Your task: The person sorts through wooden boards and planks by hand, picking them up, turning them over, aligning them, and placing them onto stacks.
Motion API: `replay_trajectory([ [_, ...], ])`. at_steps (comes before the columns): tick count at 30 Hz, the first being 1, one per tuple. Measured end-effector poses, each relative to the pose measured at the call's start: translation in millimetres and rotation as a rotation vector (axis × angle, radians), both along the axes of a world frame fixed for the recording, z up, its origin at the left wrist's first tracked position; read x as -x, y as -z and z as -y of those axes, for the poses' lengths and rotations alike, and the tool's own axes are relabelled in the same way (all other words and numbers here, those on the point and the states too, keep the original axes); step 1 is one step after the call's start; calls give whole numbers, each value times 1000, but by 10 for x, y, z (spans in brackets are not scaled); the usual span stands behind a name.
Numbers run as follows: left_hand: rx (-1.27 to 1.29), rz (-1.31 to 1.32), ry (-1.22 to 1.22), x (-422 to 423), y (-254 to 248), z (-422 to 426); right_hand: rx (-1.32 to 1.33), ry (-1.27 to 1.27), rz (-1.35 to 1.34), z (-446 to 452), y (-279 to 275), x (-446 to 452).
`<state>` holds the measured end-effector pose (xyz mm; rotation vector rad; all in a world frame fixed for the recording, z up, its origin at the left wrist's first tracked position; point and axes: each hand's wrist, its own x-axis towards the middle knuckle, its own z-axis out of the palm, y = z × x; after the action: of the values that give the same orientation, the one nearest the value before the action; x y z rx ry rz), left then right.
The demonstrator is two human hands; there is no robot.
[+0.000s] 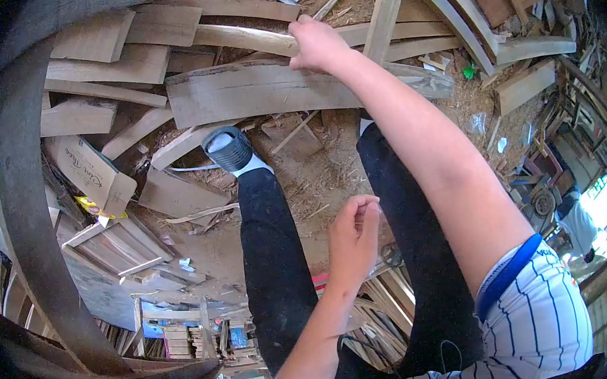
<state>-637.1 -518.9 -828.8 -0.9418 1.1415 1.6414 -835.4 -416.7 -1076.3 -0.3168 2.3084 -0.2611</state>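
My right hand (318, 44) reaches far forward, its fingers closed round a narrow, pale wooden strip (247, 38) near the strip's right end. Just this side of the strip lies a wide, slightly curved wooden board (259, 91), partly behind my forearm. Hanging between my knees, my left hand (355, 239) has its fingers curled in, with nothing seen in them. Another curved board (241, 7) rests beyond the strip.
Short planks (95, 38) pile up at the left. An upright plank (387, 12) and curved pieces (456, 14) stand at the right. A cardboard box (89, 172) lies left of my sandalled foot (226, 150). A large curved beam (28, 213) fills the left edge.
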Motion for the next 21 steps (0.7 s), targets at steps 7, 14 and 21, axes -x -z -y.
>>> replay_trajectory([
  [7,68,-64,-42,4,42,-55,53,208,289,-584,-1321,-759],
  [14,233,-152,95,-210,-18,-16,137,401,546,-1267,-3257,-1439],
  [21,285,-309,397,-265,-1088,232,40,414,170,-1379,-4153,-1322],
])
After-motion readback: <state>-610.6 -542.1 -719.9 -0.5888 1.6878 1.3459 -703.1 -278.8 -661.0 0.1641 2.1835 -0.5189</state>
